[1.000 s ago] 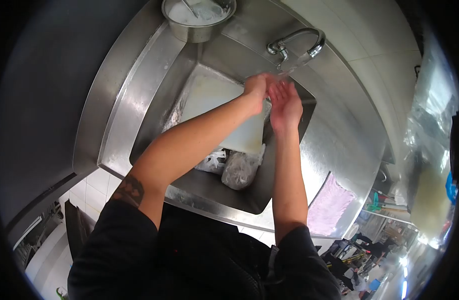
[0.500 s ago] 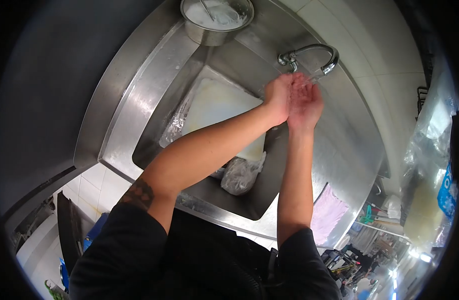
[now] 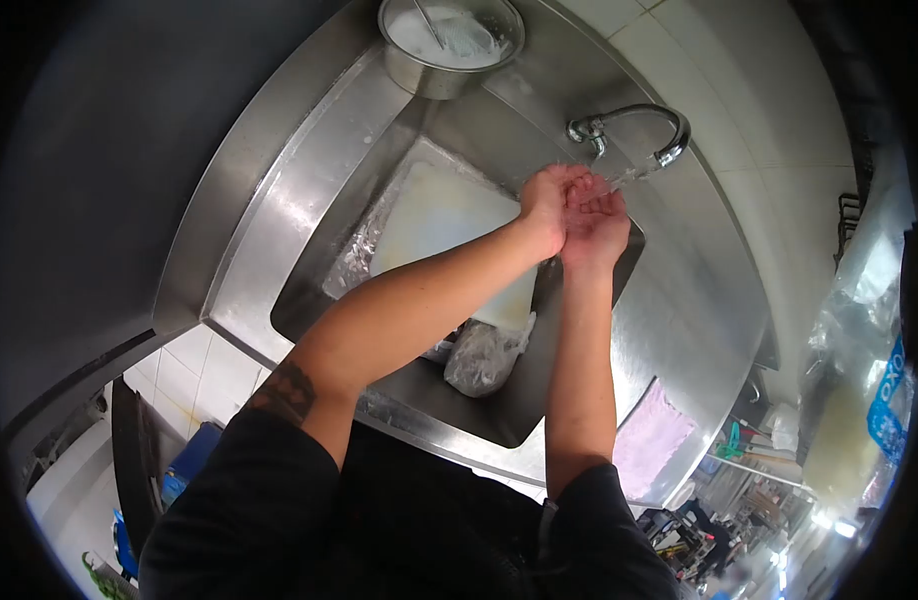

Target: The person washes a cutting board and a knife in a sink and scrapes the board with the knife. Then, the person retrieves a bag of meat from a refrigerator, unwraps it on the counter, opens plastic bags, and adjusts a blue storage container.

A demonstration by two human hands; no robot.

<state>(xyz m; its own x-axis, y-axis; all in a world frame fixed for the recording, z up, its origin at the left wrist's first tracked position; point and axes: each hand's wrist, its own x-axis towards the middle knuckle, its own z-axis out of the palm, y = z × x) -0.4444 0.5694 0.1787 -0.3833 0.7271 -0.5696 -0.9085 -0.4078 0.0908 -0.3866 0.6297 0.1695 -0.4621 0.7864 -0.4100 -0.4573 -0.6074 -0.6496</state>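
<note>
Both hands are side by side under a stream of running water (image 3: 631, 178) from the chrome faucet (image 3: 669, 135). My left hand (image 3: 547, 208) is cupped on its side, its fingers touching those of the other hand. Palm up, my right hand (image 3: 594, 232) is open with its fingers loosely curled, and water splashes onto it. Neither hand holds a solid object. Below them, in the steel sink basin (image 3: 549, 350), lies a pale flat slab (image 3: 434, 215) with clear plastic wrap along its side. A plastic-wrapped bundle (image 3: 481, 360) rests near the basin's front edge.
A metal bowl (image 3: 434, 80) of foamy white liquid, with a thin utensil in it, stands at the sink's far left corner. On the right ledge lies a pink cloth (image 3: 654, 435). Clear plastic bags (image 3: 849, 350) hang at the far right. White tiles (image 3: 699, 60) line the wall.
The view has shifted slightly, moving the sink and faucet right and down in the picture. My hands have moved a little away from the faucet spout, still cupped together in the water.
</note>
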